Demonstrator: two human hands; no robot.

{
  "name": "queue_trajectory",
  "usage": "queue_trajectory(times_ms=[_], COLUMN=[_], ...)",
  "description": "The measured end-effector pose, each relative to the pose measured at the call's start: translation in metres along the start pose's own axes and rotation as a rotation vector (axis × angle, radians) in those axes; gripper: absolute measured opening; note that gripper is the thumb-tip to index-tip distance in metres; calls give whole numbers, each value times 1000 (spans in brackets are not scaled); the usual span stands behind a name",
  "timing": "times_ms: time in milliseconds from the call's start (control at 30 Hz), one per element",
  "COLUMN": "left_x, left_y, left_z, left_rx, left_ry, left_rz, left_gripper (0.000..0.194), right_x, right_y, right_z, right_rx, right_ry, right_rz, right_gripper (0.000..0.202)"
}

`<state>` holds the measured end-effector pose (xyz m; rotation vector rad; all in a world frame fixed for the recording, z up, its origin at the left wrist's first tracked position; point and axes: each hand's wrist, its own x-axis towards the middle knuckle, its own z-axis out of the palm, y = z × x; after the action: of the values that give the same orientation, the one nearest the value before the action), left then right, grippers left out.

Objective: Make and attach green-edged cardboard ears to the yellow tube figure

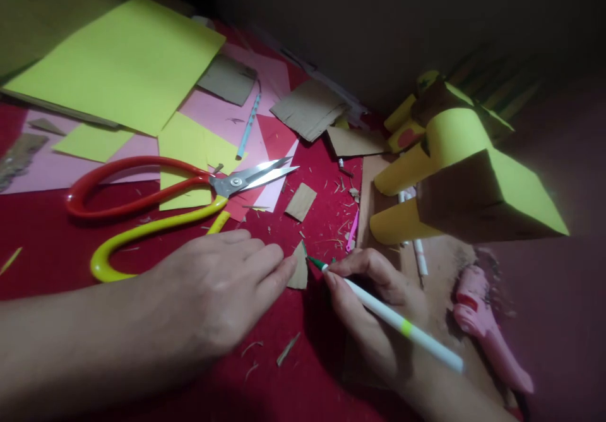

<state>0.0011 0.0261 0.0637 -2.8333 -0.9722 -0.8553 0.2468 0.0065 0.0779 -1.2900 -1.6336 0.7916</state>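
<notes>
My right hand (374, 302) is closed round a white marker (379, 308) with a green tip. The tip is at the right edge of a small cardboard piece (298, 270), where a green line shows. My left hand (231, 283) lies on the red surface, its little finger against the left side of that piece; its other fingertips are curled out of sight. Just above sits another small cardboard piece (301, 202). Scissors (231, 185) with a red and a yellow handle lie partly open beyond my left hand.
Yellow sheets (123, 62), pink paper and cardboard pieces (310, 109) lie at the back. Yellow and brown box-like paper models (459, 182) stand at the right, near a pink glue gun (492, 333). Scraps dot the red surface (279, 384).
</notes>
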Motion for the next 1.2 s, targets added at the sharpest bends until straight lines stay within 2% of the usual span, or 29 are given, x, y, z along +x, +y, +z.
queue_trajectory(times_ms=[100, 167, 300, 400, 567, 667, 900, 1100, 1200], left_x=[-1, 1, 5, 6, 8, 9, 12, 9, 8], left_y=[-2, -4, -4, -4, -5, -6, -3, -2, -1], left_z=[-2, -3, -4, -5, -8, -12, -13, -9, -6], left_rx=[88, 117, 121, 120, 91, 96, 83, 76, 89], left_ry=[24, 41, 52, 29, 6, -18, -7, -4, 20], left_rz=[74, 118, 112, 110, 130, 139, 108, 97, 97], left_gripper=[27, 28, 28, 32, 41, 42, 44, 39, 40], right_x=[-5, -7, -8, -5, 1, 2, -1, 5, 4], right_y=[3, 3, 1, -3, -6, -6, -12, -14, -15], right_z=[-5, -9, -11, -7, -2, -1, 4, 3, 3], right_rx=[-74, -92, -111, -120, -90, -69, -16, -28, -35], right_ry=[3, -11, -20, -13, -29, -24, 36, 14, 30], right_rz=[91, 125, 140, 102, -69, -111, 87, 31, 51], right_gripper=[15, 17, 19, 19, 21, 22, 17, 20, 20])
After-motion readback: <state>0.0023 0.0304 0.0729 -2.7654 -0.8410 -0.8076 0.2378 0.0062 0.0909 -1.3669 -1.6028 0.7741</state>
